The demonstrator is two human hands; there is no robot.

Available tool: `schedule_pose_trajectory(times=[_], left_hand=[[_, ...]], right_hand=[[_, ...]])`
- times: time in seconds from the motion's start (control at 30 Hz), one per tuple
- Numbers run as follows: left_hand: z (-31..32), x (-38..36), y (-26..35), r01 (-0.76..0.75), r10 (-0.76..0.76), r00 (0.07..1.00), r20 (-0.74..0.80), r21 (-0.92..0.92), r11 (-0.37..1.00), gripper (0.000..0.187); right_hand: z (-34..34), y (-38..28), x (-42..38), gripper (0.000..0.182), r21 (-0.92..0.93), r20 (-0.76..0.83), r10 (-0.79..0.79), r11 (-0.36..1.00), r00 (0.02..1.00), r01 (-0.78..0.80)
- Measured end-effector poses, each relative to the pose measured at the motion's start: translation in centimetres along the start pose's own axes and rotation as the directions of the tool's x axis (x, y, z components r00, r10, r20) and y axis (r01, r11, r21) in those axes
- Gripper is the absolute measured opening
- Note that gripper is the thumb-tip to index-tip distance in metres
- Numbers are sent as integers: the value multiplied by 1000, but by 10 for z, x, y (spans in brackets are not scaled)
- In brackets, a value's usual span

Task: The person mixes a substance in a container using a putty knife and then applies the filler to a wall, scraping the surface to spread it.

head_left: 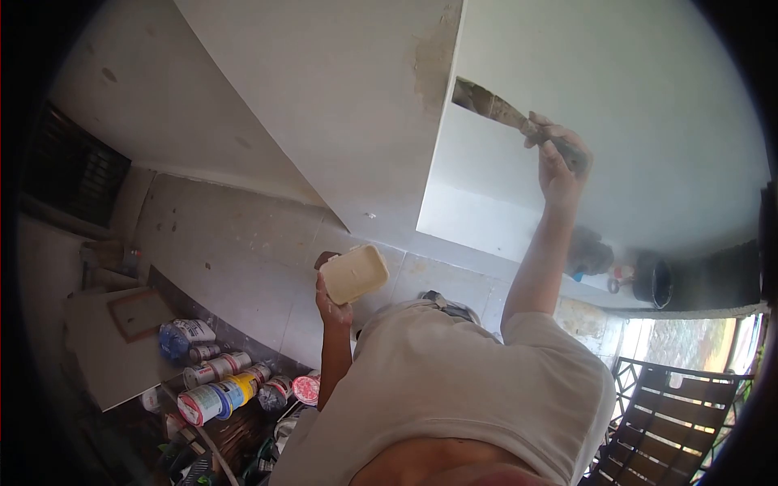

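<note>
A putty knife (pixel 506 112) with a broad stained blade and dark handle is in my right hand (pixel 561 155), its fingers wrapped round the handle. The blade's end lies at the vertical edge of the white wall (pixel 616 97), beside a brownish patch (pixel 431 61) on the adjoining surface. Lower down, my left hand (pixel 334 304) grips a shallow, cream-coloured container (pixel 356 274) from its side and below. Whether there is filler in the container, I cannot tell.
Several paint cans (pixel 212 401) and a board (pixel 117 348) are at the lower left. A slatted chair (pixel 673 413) stands at the lower right. Near the right wall is a black bucket (pixel 651 279). The tiled floor (pixel 243 251) runs below.
</note>
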State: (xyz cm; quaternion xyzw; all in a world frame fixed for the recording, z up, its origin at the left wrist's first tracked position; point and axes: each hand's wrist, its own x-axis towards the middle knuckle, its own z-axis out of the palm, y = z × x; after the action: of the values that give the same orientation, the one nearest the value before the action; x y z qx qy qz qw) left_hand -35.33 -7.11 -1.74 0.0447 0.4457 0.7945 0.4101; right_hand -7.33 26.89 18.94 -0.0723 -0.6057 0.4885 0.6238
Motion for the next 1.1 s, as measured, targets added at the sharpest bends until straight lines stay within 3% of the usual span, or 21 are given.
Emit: schedule_pose_trajectory(times=[0.1,0.2,0.33,0.37,0.47,0.5,0.53,0.6,0.7,0.8,0.87,0.93,1.07,1.1], left_hand=[[-1,0,0,9,-9,1000,-8,8,1000,49],[-8,2,-1,38,-38,999,-17,8,999,49],[-4,2,-2,24,-25,999,-29,-12,1000,48],[-3,1,-2,19,-19,999,-32,-11,1000,48],[1,3,-2,6,-6,1000,12,-9,1000,48],[-1,0,0,7,-7,1000,31,-3,1000,48],[-4,0,2,16,-16,1000,26,6,1000,49],[-7,0,2,32,-32,999,17,24,999,51],[-7,0,-2,1,0,999,32,-40,999,50],[-4,-1,-3,-5,6,999,34,-39,999,50],[-7,1,-5,15,-15,1000,5,-34,999,50],[-10,1,-4,40,-40,999,-20,-34,999,50],[-9,-2,-6,12,-13,999,-32,-28,1000,50],[-4,-1,-6,-19,18,999,-27,-26,999,50]], right_hand=[[26,8,4,21,-8,106,58,998,993,-58],[32,23,18,20,-62,42,163,985,986,-160],[2,22,6,24,-25,-185,8,1000,983,-13],[-6,20,1,23,68,-159,30,997,987,-20],[6,26,-7,21,63,80,71,995,994,-76],[18,26,-9,22,10,126,165,986,978,-168],[33,18,-5,23,-163,156,275,955,949,-249],[30,34,0,21,-140,56,272,955,961,-262],[2,37,-1,22,8,-34,81,997,996,-80],[-5,29,-7,21,52,-52,82,996,995,-79],[11,32,-2,22,-65,136,72,996,988,-63],[46,15,9,24,-240,155,270,943,950,-229],[16,30,15,24,-84,12,134,988,991,-132],[8,25,17,22,-167,-13,47,985,999,-49]])
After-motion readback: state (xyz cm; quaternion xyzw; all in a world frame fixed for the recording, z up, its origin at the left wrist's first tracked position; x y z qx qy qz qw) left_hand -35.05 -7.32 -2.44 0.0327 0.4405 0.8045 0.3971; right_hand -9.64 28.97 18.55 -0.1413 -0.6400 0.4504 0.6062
